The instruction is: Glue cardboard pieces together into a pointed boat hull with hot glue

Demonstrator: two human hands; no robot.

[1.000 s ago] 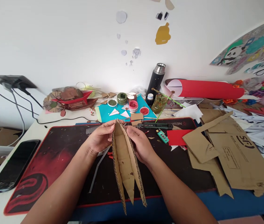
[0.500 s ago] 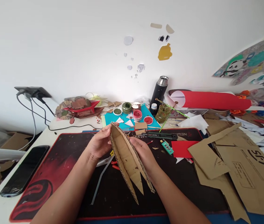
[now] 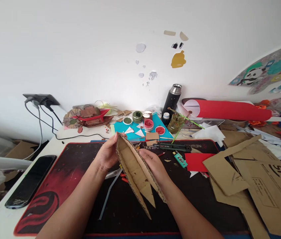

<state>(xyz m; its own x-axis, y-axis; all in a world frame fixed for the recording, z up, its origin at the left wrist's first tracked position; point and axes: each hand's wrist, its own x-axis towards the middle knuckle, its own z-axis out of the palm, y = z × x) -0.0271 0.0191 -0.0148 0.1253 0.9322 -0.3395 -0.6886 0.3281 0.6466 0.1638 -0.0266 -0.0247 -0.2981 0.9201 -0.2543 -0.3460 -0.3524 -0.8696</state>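
Between my hands is a cardboard boat hull (image 3: 134,169), its joined tip pointing away from me and its near ends loose and apart. My left hand (image 3: 107,152) pinches the hull close to the far tip, thumb on the edge. Along the right side wall, my right hand (image 3: 154,164) grips with the thumb over the top edge; its other fingers are hidden behind the cardboard. Under the hull on the dark mat (image 3: 76,186) lie scissors (image 3: 113,173), a narrow grey strip (image 3: 108,199) and a red-handled tool (image 3: 124,178), partly covered.
Behind the hands are a utility knife (image 3: 172,147), paint pots (image 3: 148,124), a murky brush jar (image 3: 176,123) and a black flask (image 3: 171,101). Cardboard sheets (image 3: 267,192) cover the right side. A phone (image 3: 31,181) lies left, near a small model boat (image 3: 90,118).
The view has shifted slightly, so everything sits a little further right and lower. Both hands keep their hold on the hull, which has tilted slightly.
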